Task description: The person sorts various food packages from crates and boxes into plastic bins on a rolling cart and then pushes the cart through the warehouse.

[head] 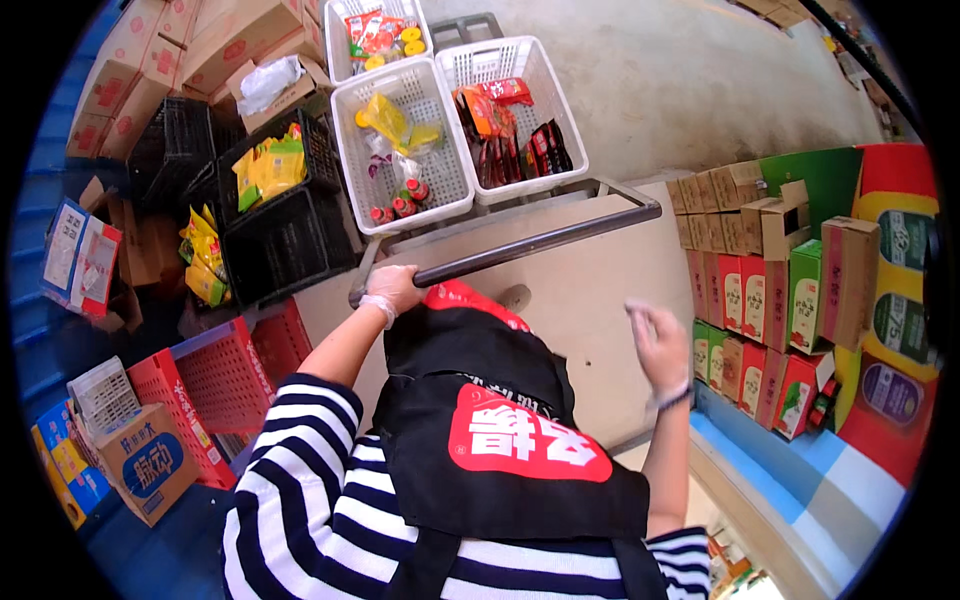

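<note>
My left hand (394, 289), in a thin clear glove, grips the left end of a dark metal cart handle (540, 244). To the right of the handle my right hand (661, 349) hangs in the air over the floor. Its fingers are partly bent, and no object shows in it. Beyond the handle, the cart carries white plastic baskets. The near left basket (442, 169) holds red-capped bottles (405, 205) and yellow packets (386, 116). Red and dark packets (499, 154) stand in the right basket (541, 112). A third basket (339, 45) holds packets and yellow-lidded containers.
Black crates (289, 244) with yellow packets stand left of the cart, cardboard cartons (240, 41) behind them. Red plastic crates (217, 382) and a brown carton (139, 461) lie nearer, on the left. Stacked boxes (750, 296) line a colourful display (892, 247) at right.
</note>
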Motion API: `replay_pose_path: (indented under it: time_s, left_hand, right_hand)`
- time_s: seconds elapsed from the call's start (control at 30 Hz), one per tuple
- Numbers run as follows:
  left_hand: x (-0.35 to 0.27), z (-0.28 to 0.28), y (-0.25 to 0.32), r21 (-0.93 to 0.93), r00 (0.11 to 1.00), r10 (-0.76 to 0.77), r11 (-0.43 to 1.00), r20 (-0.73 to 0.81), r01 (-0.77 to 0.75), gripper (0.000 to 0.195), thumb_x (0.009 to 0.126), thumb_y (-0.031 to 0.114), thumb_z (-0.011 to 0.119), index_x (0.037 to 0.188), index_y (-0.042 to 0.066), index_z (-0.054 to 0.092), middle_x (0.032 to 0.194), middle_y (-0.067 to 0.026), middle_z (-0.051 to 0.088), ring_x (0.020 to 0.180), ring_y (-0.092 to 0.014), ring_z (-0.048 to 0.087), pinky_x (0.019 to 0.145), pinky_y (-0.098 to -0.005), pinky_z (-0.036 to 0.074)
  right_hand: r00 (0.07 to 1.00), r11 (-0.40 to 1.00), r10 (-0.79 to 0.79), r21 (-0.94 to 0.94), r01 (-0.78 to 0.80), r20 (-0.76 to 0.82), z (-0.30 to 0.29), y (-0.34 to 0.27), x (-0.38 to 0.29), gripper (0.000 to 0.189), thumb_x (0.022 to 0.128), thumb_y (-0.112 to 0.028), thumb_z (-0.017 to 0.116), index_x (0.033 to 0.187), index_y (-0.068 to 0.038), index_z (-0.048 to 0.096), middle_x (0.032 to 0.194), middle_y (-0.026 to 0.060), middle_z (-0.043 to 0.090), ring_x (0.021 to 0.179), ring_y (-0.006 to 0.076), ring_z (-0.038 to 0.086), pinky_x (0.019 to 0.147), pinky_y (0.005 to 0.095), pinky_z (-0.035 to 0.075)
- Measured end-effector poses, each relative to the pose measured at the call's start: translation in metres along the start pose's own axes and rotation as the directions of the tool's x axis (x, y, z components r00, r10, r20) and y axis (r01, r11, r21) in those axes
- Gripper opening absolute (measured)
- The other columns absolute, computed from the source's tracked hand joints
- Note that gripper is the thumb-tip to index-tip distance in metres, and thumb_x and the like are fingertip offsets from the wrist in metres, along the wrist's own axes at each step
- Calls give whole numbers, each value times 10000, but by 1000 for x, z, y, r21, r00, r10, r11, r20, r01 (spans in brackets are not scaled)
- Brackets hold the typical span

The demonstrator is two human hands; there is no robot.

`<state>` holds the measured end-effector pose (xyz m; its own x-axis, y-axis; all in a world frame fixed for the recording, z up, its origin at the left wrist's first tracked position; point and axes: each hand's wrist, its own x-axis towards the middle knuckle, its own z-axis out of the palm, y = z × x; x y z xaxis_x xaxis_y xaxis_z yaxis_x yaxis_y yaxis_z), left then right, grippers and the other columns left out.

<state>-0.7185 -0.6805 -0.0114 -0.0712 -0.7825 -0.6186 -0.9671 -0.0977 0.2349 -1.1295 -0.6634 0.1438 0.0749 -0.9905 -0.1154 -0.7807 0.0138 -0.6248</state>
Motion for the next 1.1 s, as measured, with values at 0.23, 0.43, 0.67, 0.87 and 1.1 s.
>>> replay_pose_path:
  time_s: [0.23, 0.43, 0.67, 0.87, 1.1]
  left_hand:
    - [15, 4, 8, -19, 998, 35, 999, -57, -36, 281, 734, 418, 687, 898, 190, 702, 798, -124, 681, 759, -313, 665, 700, -426, 527]
    - [12, 4, 2, -71, 998, 45, 996, -40, -48, 256, 742, 400, 677, 849, 169, 694, 782, -106, 682, 722, -295, 667, 651, -410, 529]
    - [19, 0, -1, -145, 997, 76, 986, -5, -76, 199, 706, 322, 706, 809, 159, 658, 766, -72, 670, 719, -273, 661, 648, -402, 521]
    - [18, 5, -7, -150, 994, 113, 982, -3, -112, 209, 667, 272, 725, 823, 169, 630, 769, -54, 660, 710, -258, 655, 641, -398, 514]
    - [21, 1, -3, -206, 990, 128, 969, -52, -136, 179, 650, 231, 725, 753, 152, 602, 703, -63, 630, 677, -263, 645, 613, -400, 505]
  right_hand:
    - [977, 949, -110, -273, 158, 185, 56, 112, 180, 224, 878, -250, 570, 968, -88, 697, 1021, 126, 675, 999, 307, 611, 872, 402, 480]
    - [889, 845, 179, -529, 80, 422, 90, 123, 232, 329, 881, -386, 487, 842, -153, 715, 813, 136, 685, 787, 331, 653, 705, 450, 511]
    - [772, 826, 112, -490, 278, 626, 82, 129, 241, 365, 879, -413, 458, 786, -165, 710, 679, 117, 666, 641, 319, 652, 623, 438, 513]
    - [849, 873, -34, -398, 282, 527, 83, 137, 237, 271, 824, -322, 545, 672, -139, 674, 635, 88, 650, 583, 298, 635, 552, 422, 501]
    - [833, 863, -6, -417, 284, 553, 79, 131, 244, 248, 806, -299, 553, 659, -140, 674, 630, 103, 642, 574, 301, 630, 552, 427, 505]
